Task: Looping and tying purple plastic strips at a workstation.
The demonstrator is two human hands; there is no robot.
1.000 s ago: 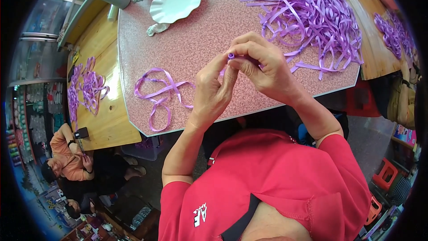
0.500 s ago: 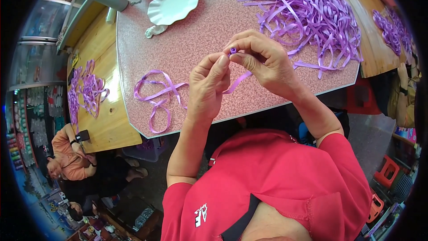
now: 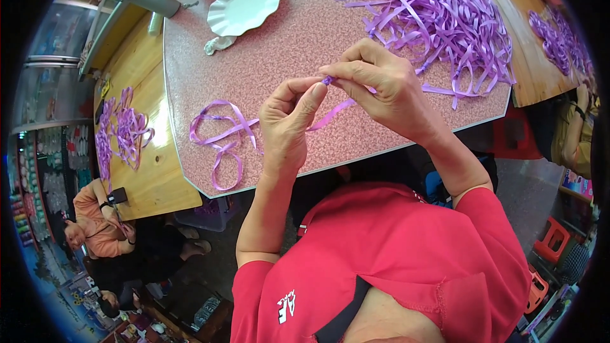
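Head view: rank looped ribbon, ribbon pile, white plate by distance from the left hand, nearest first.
From the left hand:
1. Looped ribbon, just to its left on the pink table.
2. Ribbon pile, up and to the right, past the right hand.
3. White plate, at the table's far edge, slightly left.
The pile's near strands make 2 and 3 fairly close.

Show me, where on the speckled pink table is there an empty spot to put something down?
Bare tabletop lies between the white scalloped plate and the big ribbon pile, above both hands. The right side is crowded with ribbons; ribbon loops fill the near-left corner beside the left hand.
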